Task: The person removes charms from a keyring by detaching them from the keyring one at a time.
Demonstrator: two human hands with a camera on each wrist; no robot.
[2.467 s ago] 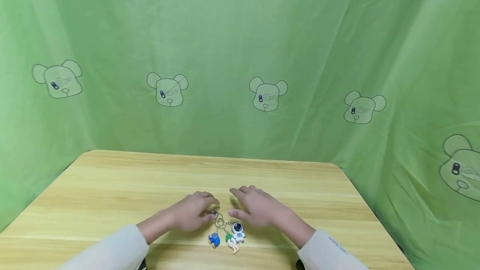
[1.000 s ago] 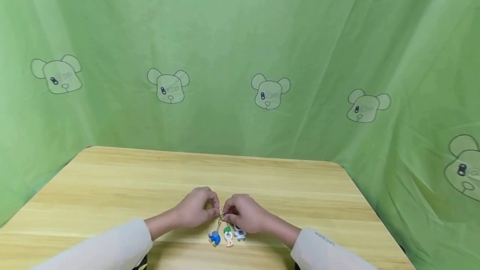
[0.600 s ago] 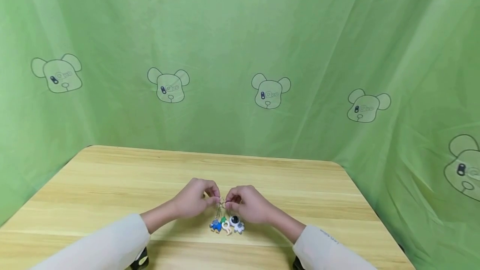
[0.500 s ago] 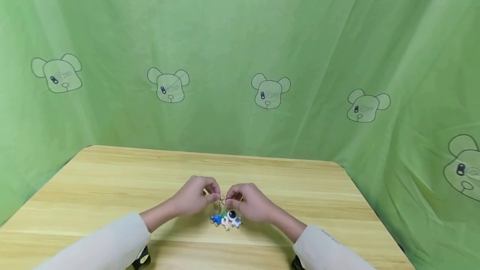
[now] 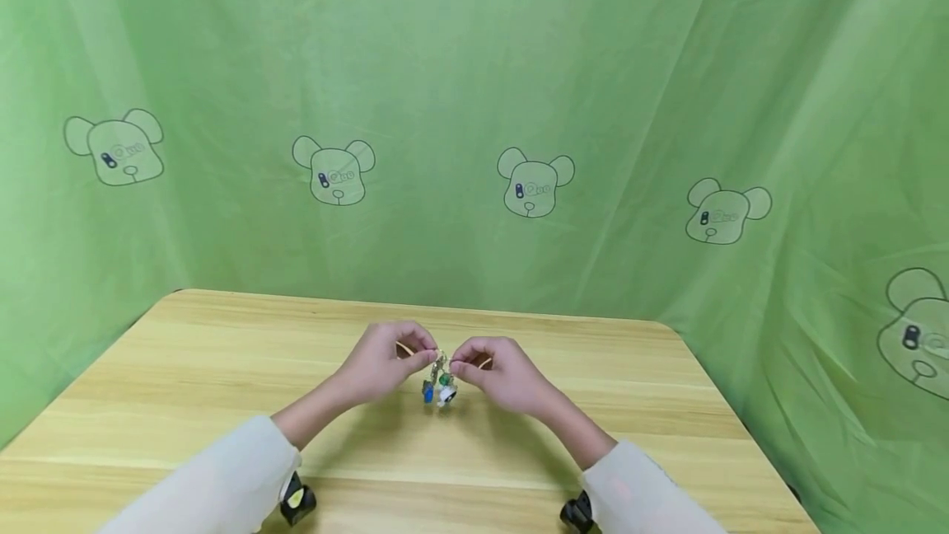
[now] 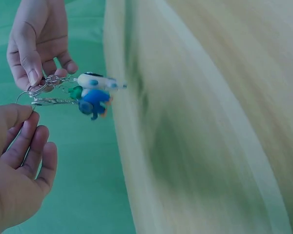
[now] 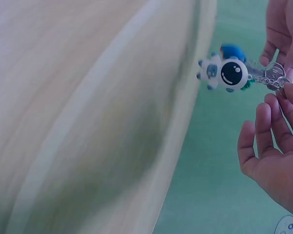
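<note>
Left hand [image 5: 381, 367] and right hand [image 5: 498, 373] pinch a metal keyring with small cartoon figure charms [image 5: 441, 386] between fingers above the light wooden table [image 5: 222, 369].

shiny metal key rings [image 6: 41, 95], glossy plastic astronaut charm [image 7: 228, 74], smooth pale wood table [image 5: 222, 369], matt green cloth backdrop [image 5: 445, 64].

The head camera looked forward and down from above the near edge of the wooden table [image 5: 222, 369], facing the green curtain [image 5: 474, 64] at twelve o'clock (far enough to show both sleeves). Each wrist camera sat very close behind its hand, tilted sideways, with the tabletop blurred. All three views shared the bunch of keychains [image 5: 440, 381] [image 6: 90, 92] [image 7: 232, 73] between the hands.
</note>
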